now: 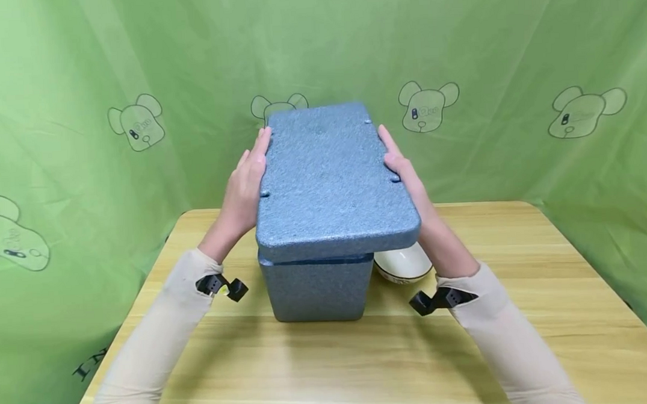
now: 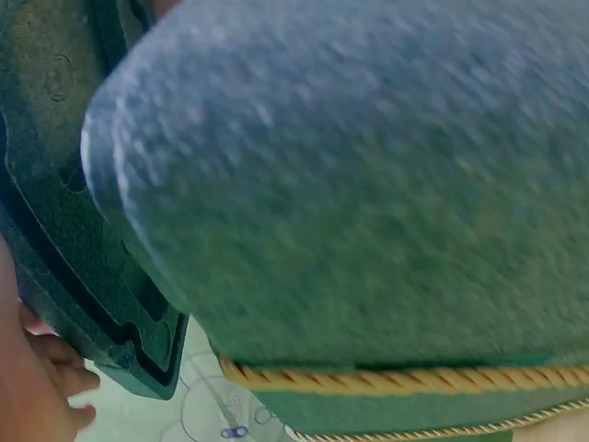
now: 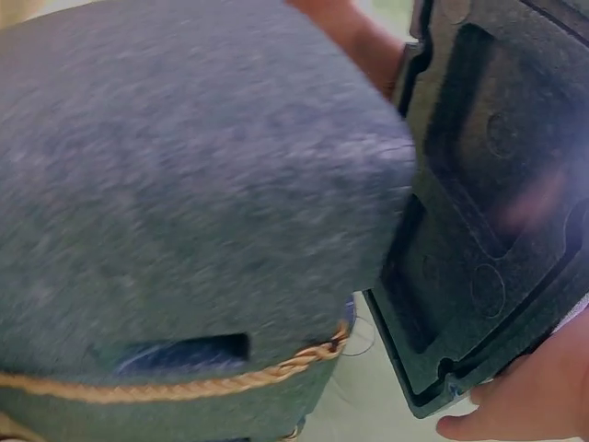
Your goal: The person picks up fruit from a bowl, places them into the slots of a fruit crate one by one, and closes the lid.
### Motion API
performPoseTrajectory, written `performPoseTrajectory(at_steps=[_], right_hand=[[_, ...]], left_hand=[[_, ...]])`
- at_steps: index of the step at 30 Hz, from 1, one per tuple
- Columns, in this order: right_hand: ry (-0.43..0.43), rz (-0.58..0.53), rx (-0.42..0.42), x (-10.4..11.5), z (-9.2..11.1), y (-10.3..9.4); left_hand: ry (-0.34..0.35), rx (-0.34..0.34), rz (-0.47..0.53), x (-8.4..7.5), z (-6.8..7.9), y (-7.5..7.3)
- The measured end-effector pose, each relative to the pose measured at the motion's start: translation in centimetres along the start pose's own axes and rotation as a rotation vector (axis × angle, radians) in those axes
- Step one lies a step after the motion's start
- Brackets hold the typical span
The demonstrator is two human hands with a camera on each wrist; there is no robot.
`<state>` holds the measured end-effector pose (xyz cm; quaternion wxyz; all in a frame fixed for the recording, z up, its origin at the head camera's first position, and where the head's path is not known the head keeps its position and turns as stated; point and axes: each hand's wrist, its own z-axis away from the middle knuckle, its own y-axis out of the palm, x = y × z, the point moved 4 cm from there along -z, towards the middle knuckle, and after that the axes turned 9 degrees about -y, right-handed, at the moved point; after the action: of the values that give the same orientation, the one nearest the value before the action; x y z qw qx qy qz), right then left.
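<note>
Both hands hold a blue-grey foam box lid [image 1: 327,171] by its two long sides, tilted above the matching foam box [image 1: 319,292]. My left hand [image 1: 243,190] grips the lid's left edge; my right hand [image 1: 411,177] grips its right edge. Recesses show in the lid's underside [image 2: 55,166] in the left wrist view, where fingers curl at its rim. A twisted tan rope [image 3: 184,394] runs along the box wall in the right wrist view. The lid hides the top of the box and whatever is inside.
A white bowl [image 1: 404,263] with a dark rim stands right of the box, partly covered by the lid and right arm. Everything is on a light wooden table [image 1: 309,371]. Behind and beside it hangs a green curtain [image 1: 338,44] with bear-head drawings.
</note>
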<state>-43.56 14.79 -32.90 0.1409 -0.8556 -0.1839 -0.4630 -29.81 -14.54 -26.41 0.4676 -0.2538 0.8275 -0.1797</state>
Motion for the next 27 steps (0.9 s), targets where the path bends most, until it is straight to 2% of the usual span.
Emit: performPoseTrajectory(at_steps=[2, 4, 6, 9, 17, 22, 27], right_hand=[[0.037, -0.063, -0.078, 5.6, 3.0, 4.6], [-0.010, -0.005, -0.076, 10.1, 4.6, 7.9], [-0.025, 0.088, -0.084, 12.3, 5.4, 9.7], [-0.059, 0.213, -0.071, 12.2, 5.7, 10.2], [-0.131, 0.426, 0.021, 7.9, 5.9, 8.8], [-0.151, 0.546, 0.034, 7.3, 5.8, 8.2], [-0.130, 0.615, 0.035, 6.9, 5.6, 7.7]], left_hand=[[0.030, -0.016, 0.018, 0.2, 0.2, -0.1], [0.047, -0.023, 0.047, 0.4, 0.4, -0.3], [0.055, -0.025, 0.061, 0.8, 0.6, -0.4], [0.052, -0.025, 0.066, 1.5, 0.7, -0.5], [0.056, -0.009, 0.077, 3.6, 1.0, -0.3], [0.081, 0.036, 0.091, 4.8, 0.9, 0.6], [0.077, 0.090, 0.095, 5.7, 0.6, 1.6]])
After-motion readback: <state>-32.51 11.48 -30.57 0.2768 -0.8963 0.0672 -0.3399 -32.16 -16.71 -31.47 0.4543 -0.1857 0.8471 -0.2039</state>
